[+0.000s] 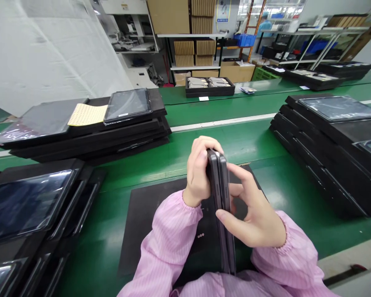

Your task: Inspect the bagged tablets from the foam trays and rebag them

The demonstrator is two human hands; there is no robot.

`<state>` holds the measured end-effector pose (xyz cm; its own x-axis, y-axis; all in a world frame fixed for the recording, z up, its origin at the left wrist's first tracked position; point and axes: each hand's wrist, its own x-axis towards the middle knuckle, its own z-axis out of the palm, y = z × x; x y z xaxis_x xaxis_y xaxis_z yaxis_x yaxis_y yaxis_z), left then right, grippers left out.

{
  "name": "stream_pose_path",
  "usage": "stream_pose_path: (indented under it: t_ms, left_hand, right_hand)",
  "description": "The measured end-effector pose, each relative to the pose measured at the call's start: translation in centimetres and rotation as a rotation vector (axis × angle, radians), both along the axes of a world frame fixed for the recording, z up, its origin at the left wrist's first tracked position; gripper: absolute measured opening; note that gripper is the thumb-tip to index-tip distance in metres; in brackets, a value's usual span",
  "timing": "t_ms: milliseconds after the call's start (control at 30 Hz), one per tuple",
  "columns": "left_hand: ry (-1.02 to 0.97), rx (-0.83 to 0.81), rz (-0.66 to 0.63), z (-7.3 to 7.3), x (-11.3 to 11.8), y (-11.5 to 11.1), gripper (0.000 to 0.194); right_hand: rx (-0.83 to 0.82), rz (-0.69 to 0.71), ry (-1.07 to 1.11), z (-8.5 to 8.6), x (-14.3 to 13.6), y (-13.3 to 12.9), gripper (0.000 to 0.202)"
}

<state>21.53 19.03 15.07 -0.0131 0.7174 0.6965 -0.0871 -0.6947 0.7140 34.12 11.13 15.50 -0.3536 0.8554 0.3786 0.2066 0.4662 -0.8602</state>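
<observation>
Evidently, the two dark slabs (225,187) stand edge-up over the black mat (151,222), long axis running toward the body; I have my left hand (199,171) curled round their far end, my right hand (255,210) half open, thumb at their upper edge; their broad faces are hidden from me.

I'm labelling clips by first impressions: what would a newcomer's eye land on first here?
First, the two slim dark slabs on edge, side by side, near the centre, held in the left-hand grip, with the right-hand grip at their right side. Next come the stacked black trays at either side, such as the right stack on the green bench. A yellow sheet also stands out, atop the rear left stack.
</observation>
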Motion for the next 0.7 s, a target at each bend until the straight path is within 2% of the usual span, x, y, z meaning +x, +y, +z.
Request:
stream_pose_path:
  t_ms: [67,133,233,433,700]
  left_hand:
    - [0.002,0.079,-0.002,-0.1,-0.1,0.1,0.038]
    - [0.037,0.088,-0.028,-0.4,-0.1,0.5,0.040]
    - [0.054,0.033,-0.049,-0.9,0.1,1.5,0.043]
    - [-0.062,-0.047,-0.031,-1.2,0.2,2.6,0.039]
    - [-0.045,-0.058,-0.001,-1.1,0.2,2.6,0.040]
  right_hand:
    - [0.007,-0.009,0.017,0.0,-0.1,0.1,0.068]
    - [-0.009,-0.024,0.018,-0.2,-0.2,0.5,0.069]
    - [0.003,-0.071,0.037,-0.7,-0.3,1.5,0.067]
    - [0.029,-0.145,0.110,-2.2,-1.1,3.2,0.054]
    - [-0.053,-0.155,0.137,-2.4,-0.9,3.3,0.047]
